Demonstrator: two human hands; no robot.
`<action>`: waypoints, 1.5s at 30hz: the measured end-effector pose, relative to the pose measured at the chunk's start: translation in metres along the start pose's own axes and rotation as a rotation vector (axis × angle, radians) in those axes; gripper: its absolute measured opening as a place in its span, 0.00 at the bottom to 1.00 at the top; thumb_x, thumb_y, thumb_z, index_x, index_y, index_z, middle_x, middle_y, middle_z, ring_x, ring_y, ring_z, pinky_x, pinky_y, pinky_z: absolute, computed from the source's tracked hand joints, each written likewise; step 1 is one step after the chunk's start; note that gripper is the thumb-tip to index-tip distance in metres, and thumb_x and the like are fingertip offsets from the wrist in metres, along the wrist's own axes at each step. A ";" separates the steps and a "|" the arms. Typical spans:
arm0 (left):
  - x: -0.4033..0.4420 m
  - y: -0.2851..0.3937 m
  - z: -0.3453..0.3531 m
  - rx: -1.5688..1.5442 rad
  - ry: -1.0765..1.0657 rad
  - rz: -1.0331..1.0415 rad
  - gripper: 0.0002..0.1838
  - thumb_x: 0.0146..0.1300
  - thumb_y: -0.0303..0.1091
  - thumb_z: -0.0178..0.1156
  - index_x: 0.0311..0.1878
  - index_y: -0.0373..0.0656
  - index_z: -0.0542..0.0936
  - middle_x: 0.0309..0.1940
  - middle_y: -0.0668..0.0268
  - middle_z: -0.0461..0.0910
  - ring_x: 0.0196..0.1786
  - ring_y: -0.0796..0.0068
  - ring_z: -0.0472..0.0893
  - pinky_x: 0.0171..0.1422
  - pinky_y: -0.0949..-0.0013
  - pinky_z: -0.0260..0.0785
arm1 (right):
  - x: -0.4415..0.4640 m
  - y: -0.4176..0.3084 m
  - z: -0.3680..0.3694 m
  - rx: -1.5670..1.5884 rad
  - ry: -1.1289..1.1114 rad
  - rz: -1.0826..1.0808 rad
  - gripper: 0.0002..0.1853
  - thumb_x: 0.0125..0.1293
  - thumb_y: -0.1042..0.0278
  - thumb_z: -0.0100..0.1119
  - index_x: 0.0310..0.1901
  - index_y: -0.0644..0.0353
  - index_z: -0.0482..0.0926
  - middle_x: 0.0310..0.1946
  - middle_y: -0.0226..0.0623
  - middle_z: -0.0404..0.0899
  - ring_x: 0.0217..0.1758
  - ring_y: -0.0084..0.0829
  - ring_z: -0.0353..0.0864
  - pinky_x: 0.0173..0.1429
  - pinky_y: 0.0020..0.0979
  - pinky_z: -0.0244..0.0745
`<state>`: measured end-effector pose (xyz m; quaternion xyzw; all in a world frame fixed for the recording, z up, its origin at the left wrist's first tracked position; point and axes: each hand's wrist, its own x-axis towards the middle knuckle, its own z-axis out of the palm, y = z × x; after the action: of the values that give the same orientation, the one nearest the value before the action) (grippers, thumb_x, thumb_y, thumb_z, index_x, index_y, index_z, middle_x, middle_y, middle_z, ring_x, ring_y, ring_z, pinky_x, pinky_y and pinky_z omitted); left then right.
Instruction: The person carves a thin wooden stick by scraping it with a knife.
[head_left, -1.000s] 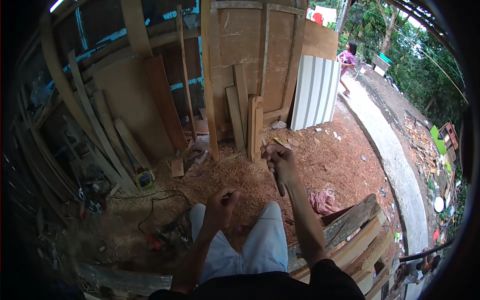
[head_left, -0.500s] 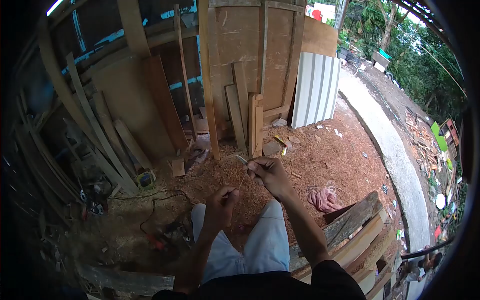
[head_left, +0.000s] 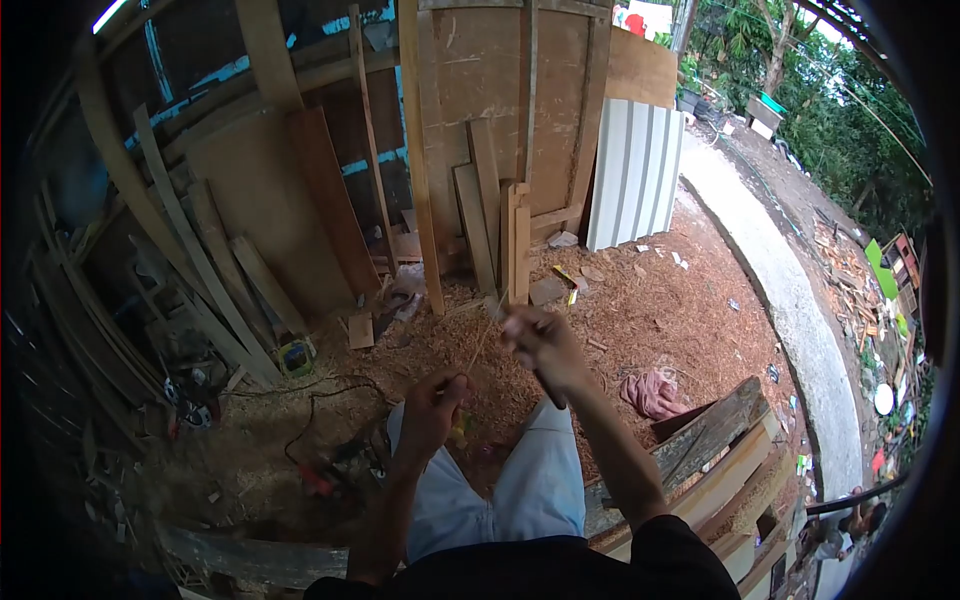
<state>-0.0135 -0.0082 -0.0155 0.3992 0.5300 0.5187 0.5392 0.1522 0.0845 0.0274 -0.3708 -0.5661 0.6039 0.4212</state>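
Plainly, left hand (head_left: 430,410) pinched thin strip (head_left: 479,347), which slanted up toward blurred right hand (head_left: 541,348), wrapped round dark-handled tool (head_left: 552,392). Both hands above pale trousers (head_left: 540,475); pink cloth (head_left: 652,394) lay on shavings (head_left: 690,320), off to right.

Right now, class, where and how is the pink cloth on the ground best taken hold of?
I'd probably pinch a raised fold near the middle of the pink cloth from above: it lies crumpled on the shavings, uncovered on top, while a weathered board sits by its near side. The right hand is nearer, but holds a dark-handled tool.
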 end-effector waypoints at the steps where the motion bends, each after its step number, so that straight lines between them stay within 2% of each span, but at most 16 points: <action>1: 0.001 0.000 0.001 0.002 -0.005 0.002 0.08 0.67 0.33 0.53 0.34 0.42 0.78 0.19 0.77 0.69 0.17 0.91 0.62 0.20 0.81 0.54 | -0.002 0.000 0.005 -0.056 -0.068 0.016 0.12 0.68 0.64 0.52 0.41 0.64 0.79 0.21 0.26 0.72 0.18 0.13 0.63 0.21 0.16 0.55; 4: 0.000 -0.002 0.005 -0.011 -0.029 0.017 0.08 0.67 0.34 0.53 0.35 0.42 0.78 0.20 0.77 0.68 0.18 0.91 0.62 0.20 0.81 0.54 | 0.009 0.015 -0.003 -0.081 -0.042 -0.039 0.11 0.67 0.66 0.52 0.38 0.64 0.80 0.21 0.26 0.73 0.19 0.13 0.64 0.21 0.17 0.56; 5: -0.002 -0.003 0.004 0.003 -0.039 0.020 0.08 0.67 0.34 0.53 0.35 0.42 0.78 0.20 0.77 0.68 0.18 0.91 0.62 0.21 0.82 0.54 | 0.013 0.015 -0.012 -0.034 0.017 0.016 0.11 0.68 0.62 0.53 0.37 0.60 0.80 0.20 0.24 0.72 0.18 0.14 0.65 0.21 0.18 0.57; 9: -0.007 -0.007 0.000 -0.005 -0.039 -0.014 0.08 0.67 0.34 0.53 0.36 0.42 0.78 0.20 0.78 0.68 0.19 0.92 0.62 0.21 0.82 0.54 | 0.029 0.017 -0.029 0.087 0.056 -0.020 0.13 0.68 0.61 0.52 0.36 0.62 0.79 0.21 0.25 0.72 0.18 0.13 0.63 0.21 0.18 0.55; 16: 0.002 -0.003 0.001 -0.098 -0.015 -0.009 0.08 0.67 0.34 0.53 0.37 0.42 0.78 0.19 0.77 0.68 0.18 0.91 0.62 0.19 0.81 0.53 | 0.000 0.003 0.008 0.009 -0.090 0.017 0.11 0.69 0.64 0.51 0.41 0.63 0.77 0.21 0.25 0.71 0.17 0.12 0.61 0.20 0.16 0.54; 17: 0.003 -0.003 0.001 -0.070 -0.033 -0.003 0.08 0.67 0.34 0.53 0.37 0.42 0.78 0.19 0.77 0.68 0.18 0.90 0.62 0.20 0.81 0.53 | 0.003 0.011 0.005 0.033 -0.174 0.056 0.11 0.69 0.63 0.52 0.39 0.63 0.78 0.20 0.26 0.72 0.18 0.12 0.62 0.21 0.16 0.54; 24: -0.003 0.011 0.006 -0.011 -0.011 -0.011 0.09 0.67 0.35 0.52 0.37 0.41 0.77 0.19 0.77 0.69 0.18 0.90 0.63 0.20 0.81 0.53 | 0.023 0.015 -0.005 -0.075 -0.135 0.062 0.14 0.67 0.60 0.54 0.30 0.61 0.78 0.20 0.27 0.74 0.18 0.13 0.62 0.22 0.17 0.55; 29: 0.003 0.015 0.008 -0.059 -0.017 0.016 0.10 0.68 0.36 0.52 0.36 0.39 0.77 0.19 0.76 0.69 0.20 0.90 0.64 0.22 0.81 0.55 | 0.030 0.011 -0.001 -0.147 -0.075 -0.060 0.16 0.67 0.58 0.54 0.26 0.60 0.76 0.18 0.25 0.73 0.18 0.13 0.65 0.22 0.17 0.57; 31: 0.005 0.012 0.010 -0.058 -0.016 0.040 0.10 0.68 0.36 0.52 0.36 0.39 0.77 0.19 0.76 0.69 0.20 0.89 0.64 0.23 0.81 0.56 | 0.031 0.007 -0.001 -0.133 -0.066 -0.038 0.16 0.67 0.58 0.54 0.26 0.59 0.76 0.18 0.24 0.73 0.18 0.13 0.65 0.22 0.17 0.57; 33: 0.008 0.008 0.011 -0.010 0.036 0.099 0.09 0.67 0.35 0.53 0.35 0.40 0.77 0.16 0.77 0.65 0.16 0.89 0.60 0.19 0.80 0.51 | 0.032 0.007 -0.001 -0.117 -0.057 -0.013 0.15 0.67 0.58 0.54 0.26 0.59 0.76 0.18 0.24 0.72 0.18 0.13 0.65 0.22 0.18 0.57; 38: 0.007 0.008 0.012 0.023 0.053 0.117 0.09 0.67 0.34 0.53 0.35 0.40 0.77 0.16 0.77 0.65 0.16 0.89 0.61 0.19 0.80 0.52 | 0.030 0.016 0.004 -0.096 -0.001 -0.011 0.14 0.67 0.59 0.54 0.29 0.60 0.78 0.17 0.23 0.70 0.18 0.13 0.65 0.22 0.17 0.57; 40: 0.007 0.008 0.009 0.028 0.059 0.135 0.09 0.67 0.34 0.53 0.35 0.40 0.77 0.16 0.77 0.65 0.16 0.89 0.61 0.19 0.80 0.52 | 0.014 0.021 0.014 -0.127 -0.086 -0.034 0.13 0.67 0.60 0.54 0.30 0.60 0.78 0.18 0.23 0.71 0.19 0.13 0.65 0.22 0.17 0.57; 41: 0.009 0.006 0.004 0.004 0.040 0.139 0.10 0.67 0.35 0.53 0.35 0.39 0.77 0.18 0.76 0.67 0.19 0.89 0.63 0.22 0.80 0.55 | 0.009 0.021 0.016 -0.160 -0.170 -0.057 0.13 0.67 0.61 0.54 0.32 0.61 0.79 0.18 0.23 0.71 0.19 0.13 0.65 0.23 0.17 0.58; 43: 0.009 0.008 0.003 -0.022 0.021 0.148 0.10 0.66 0.35 0.53 0.36 0.38 0.78 0.20 0.75 0.69 0.21 0.88 0.65 0.24 0.79 0.58 | 0.009 0.013 0.014 -0.156 -0.127 -0.086 0.12 0.68 0.62 0.53 0.33 0.62 0.79 0.19 0.24 0.71 0.19 0.13 0.65 0.23 0.17 0.58; 44: 0.005 0.012 0.005 0.017 0.020 0.154 0.10 0.66 0.34 0.53 0.35 0.38 0.77 0.18 0.76 0.68 0.18 0.89 0.63 0.22 0.80 0.55 | 0.010 0.010 0.011 -0.151 -0.083 -0.109 0.12 0.68 0.63 0.52 0.35 0.63 0.80 0.20 0.24 0.72 0.19 0.13 0.65 0.23 0.17 0.58; 45: 0.002 0.013 0.008 0.056 0.017 0.154 0.09 0.66 0.34 0.53 0.34 0.39 0.77 0.16 0.76 0.66 0.16 0.89 0.61 0.19 0.81 0.51 | 0.021 0.008 0.002 -0.139 -0.019 -0.020 0.12 0.68 0.63 0.52 0.36 0.63 0.80 0.20 0.24 0.72 0.19 0.12 0.64 0.23 0.17 0.58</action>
<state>-0.0078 -0.0032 -0.0023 0.4491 0.5167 0.5470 0.4817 0.1416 0.1035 0.0200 -0.3878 -0.6143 0.5624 0.3949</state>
